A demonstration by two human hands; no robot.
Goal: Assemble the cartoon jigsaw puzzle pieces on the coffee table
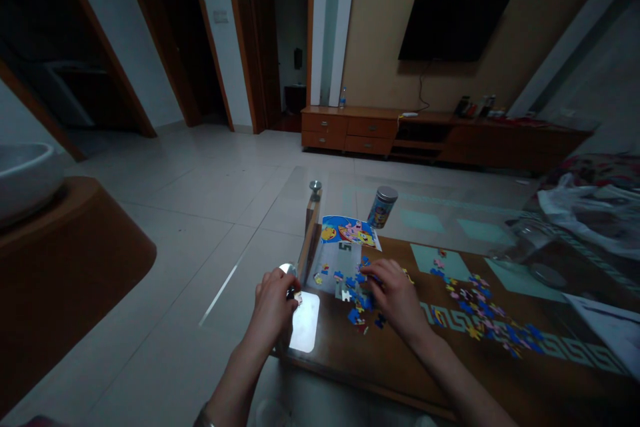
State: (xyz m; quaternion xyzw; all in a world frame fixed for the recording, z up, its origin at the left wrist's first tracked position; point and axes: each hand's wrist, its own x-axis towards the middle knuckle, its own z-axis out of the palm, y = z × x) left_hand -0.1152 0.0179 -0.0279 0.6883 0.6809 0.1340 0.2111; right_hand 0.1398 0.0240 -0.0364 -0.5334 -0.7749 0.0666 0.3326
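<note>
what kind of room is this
Most likely a living room in a home: there's a wall-mounted TV above a low wooden media cabinet, and a glass-topped coffee table with jigsaw puzzle pieces spread on it.

My work surface is a glass-topped coffee table point(550, 303) over a brown layer with a pale key-pattern border. Nearest me lies a pale sheet point(333, 260) bearing blue and yellow jigsaw pieces point(357, 300); a second loose spread of pieces point(483, 310) sits to its right. A cartoon picture card point(350, 232) meets the sheet's far edge, a printed cylindrical tin point(382, 207) stands just beyond, and white paper point(603, 327) lies at the right corner.
</note>
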